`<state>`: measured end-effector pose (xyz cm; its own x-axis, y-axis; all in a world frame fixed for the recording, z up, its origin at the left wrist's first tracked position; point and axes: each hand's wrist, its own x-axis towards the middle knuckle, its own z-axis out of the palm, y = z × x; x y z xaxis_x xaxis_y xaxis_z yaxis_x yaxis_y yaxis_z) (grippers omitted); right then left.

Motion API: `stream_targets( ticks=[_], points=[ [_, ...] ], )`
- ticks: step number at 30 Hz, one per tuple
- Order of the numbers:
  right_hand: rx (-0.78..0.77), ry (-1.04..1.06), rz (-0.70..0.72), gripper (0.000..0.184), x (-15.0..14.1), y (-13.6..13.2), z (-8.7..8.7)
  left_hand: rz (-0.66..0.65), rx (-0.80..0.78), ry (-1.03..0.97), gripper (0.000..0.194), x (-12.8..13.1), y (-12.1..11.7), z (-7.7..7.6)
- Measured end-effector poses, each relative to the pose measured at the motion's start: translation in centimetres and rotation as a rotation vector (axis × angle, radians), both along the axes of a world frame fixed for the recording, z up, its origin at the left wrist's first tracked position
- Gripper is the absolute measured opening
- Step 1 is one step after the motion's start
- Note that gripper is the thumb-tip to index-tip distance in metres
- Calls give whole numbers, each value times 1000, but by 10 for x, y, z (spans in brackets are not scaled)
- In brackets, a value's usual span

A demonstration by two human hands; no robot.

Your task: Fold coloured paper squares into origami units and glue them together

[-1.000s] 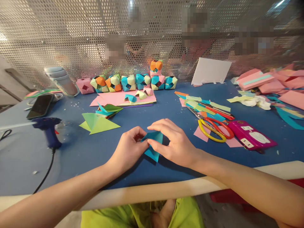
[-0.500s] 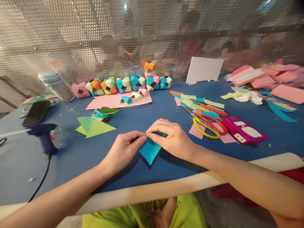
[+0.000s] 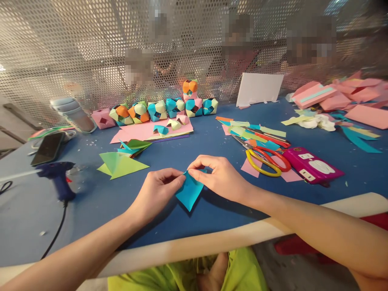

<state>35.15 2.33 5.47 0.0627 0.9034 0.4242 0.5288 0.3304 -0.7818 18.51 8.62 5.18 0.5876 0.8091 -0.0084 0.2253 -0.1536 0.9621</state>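
pinching blue paper (image 3: 190, 195) in both hands (image 3: 223, 180), glue gun (image 3: 61, 182) left, scissors (image 3: 254, 150) right

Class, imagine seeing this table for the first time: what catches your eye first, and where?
Probably the bright blue folded paper, pinched between the left hand and right hand at the near edge. Next, the row of multicoloured folded-paper balls along the back, one orange-topped pair stacked higher.

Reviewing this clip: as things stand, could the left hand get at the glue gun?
Probably yes. The glue gun lies on the left hand's own side, and the green paper looks skirtable. That hand is pinching blue paper, though, so it would likely need freeing.
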Motion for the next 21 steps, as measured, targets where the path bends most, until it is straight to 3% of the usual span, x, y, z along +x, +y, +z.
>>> stream_targets(
  ticks=[8, 17, 21],
  points=[
    [-30, 15, 15, 3, -1, 1, -2, -18, 20, 23, 23, 0, 0, -1],
    [-67, 40, 60, 13, -3, -1, 1, -49, 43, 45, 21, 0, -1, 1],
    [-164, 136, 93, 17, 1, 0, 3, -28, 26, 27, 20, -1, -2, 1]
  ],
)
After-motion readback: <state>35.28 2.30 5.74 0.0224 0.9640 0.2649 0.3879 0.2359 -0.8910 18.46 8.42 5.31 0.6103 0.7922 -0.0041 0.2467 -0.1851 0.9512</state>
